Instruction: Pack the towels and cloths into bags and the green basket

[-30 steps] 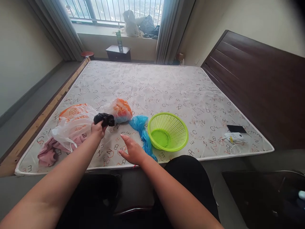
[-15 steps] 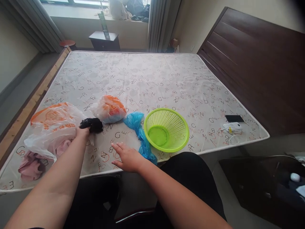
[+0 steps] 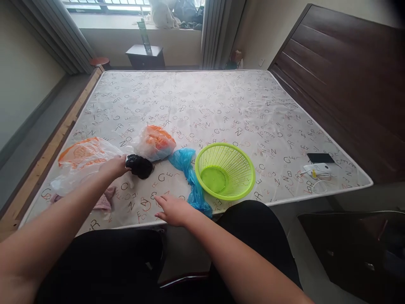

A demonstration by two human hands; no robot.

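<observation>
My left hand (image 3: 116, 165) is closed on the edge of a crumpled black plastic bag (image 3: 141, 167) at the left side of the mattress. Behind my left wrist lies a white plastic bag with orange print (image 3: 84, 153), and a pink cloth (image 3: 106, 200) is partly hidden under my forearm. My right hand (image 3: 172, 210) is open and empty, palm down with fingers stretched out near the mattress's front edge. Just right of it lies a twisted blue plastic bag (image 3: 192, 179). Beside that bag stands a green plastic basket (image 3: 225, 171) with nothing in it.
A second white and orange bag (image 3: 156, 143), knotted into a bundle, sits on the mattress (image 3: 196, 101) beyond the black bag. At the right lie a black phone (image 3: 320, 158) and a white charger with cable (image 3: 317, 169). A dark headboard (image 3: 341, 84) borders the right side.
My left hand has moved right along with the black bag. The pink cloth at the far left is now mostly covered by my forearm. My right hand stays nearly still; the view has shifted slightly.
</observation>
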